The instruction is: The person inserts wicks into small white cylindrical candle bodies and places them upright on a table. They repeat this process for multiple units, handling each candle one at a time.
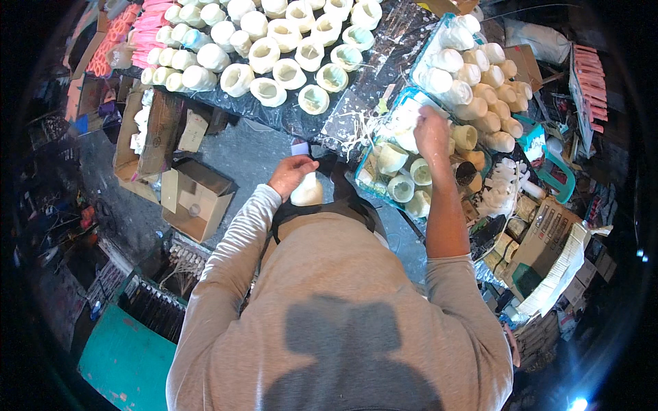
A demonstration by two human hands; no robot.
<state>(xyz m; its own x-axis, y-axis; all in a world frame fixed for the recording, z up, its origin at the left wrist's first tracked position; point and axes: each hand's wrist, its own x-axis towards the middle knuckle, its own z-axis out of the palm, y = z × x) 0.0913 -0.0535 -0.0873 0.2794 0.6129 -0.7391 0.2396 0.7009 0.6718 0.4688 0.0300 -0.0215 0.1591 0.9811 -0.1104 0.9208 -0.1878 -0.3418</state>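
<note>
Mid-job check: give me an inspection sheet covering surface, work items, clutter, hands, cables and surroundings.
Surface: dark table, speckled with pale residue.
Work items: hollow cream cups in rows, openings mostly up; more pieces fill the teal-rimmed crate.
Clutter: pale stringy scraps at the table edge; open cardboard box on the floor.
Left hand: holds a cream-coloured piece.
Right hand: over the crate; grip unclear.
Cables: nothing clearly identifiable.
Surroundings: green panel lower left; white sack upper right.

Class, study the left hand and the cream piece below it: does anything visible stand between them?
Nothing visible does: the left hand grips the cream piece directly by its upper end.
</note>
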